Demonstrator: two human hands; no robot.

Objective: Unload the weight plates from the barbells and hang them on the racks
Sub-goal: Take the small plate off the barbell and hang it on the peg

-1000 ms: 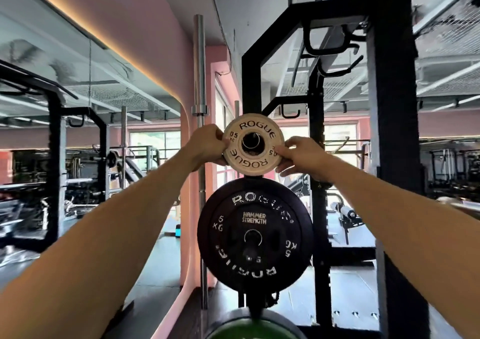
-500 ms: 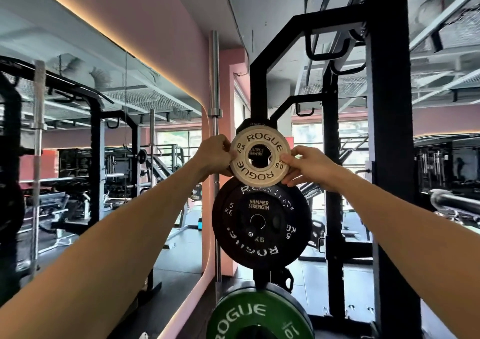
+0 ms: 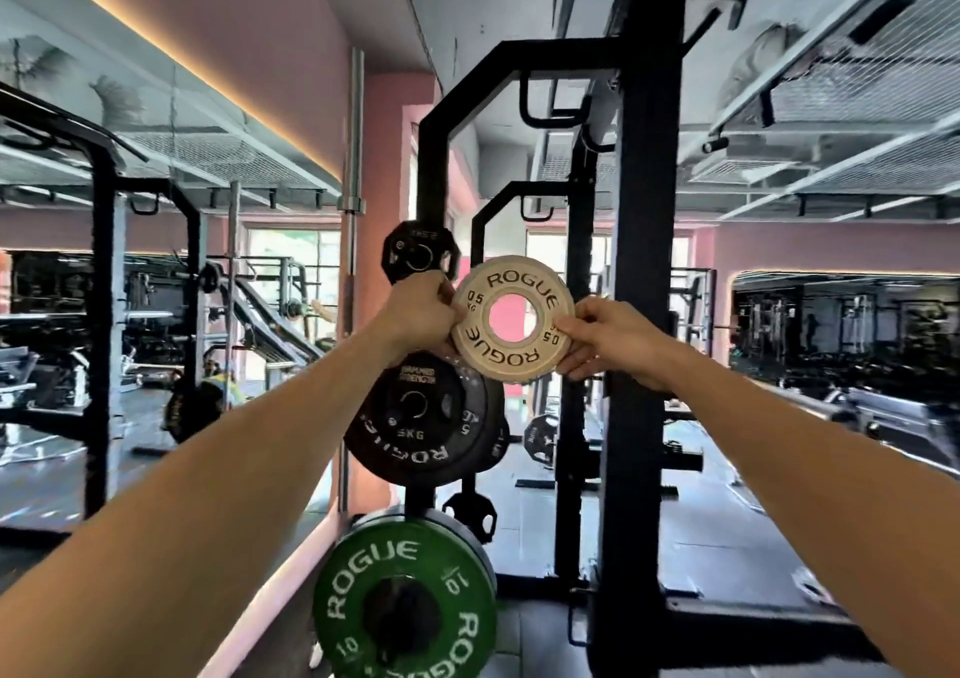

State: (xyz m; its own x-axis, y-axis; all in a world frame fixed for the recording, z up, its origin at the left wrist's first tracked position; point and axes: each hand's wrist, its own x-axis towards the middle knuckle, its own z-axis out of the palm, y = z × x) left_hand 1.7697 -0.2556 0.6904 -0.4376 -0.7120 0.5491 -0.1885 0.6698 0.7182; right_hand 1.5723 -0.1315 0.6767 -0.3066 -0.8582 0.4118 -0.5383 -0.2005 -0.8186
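My left hand (image 3: 418,313) and right hand (image 3: 610,342) pinch the white 0.5 kg plate (image 3: 511,318) by its edges, held up beside the rack post (image 3: 434,178), above the black 5 kg plates (image 3: 415,417) and green plate (image 3: 402,599).

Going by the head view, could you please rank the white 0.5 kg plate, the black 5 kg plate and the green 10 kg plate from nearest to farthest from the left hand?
1. White 0.5 kg plate: held by the left hand at its left rim.
2. Black 5 kg plate: just below that hand, on the rack.
3. Green 10 kg plate: lowest, near the bottom of the view.
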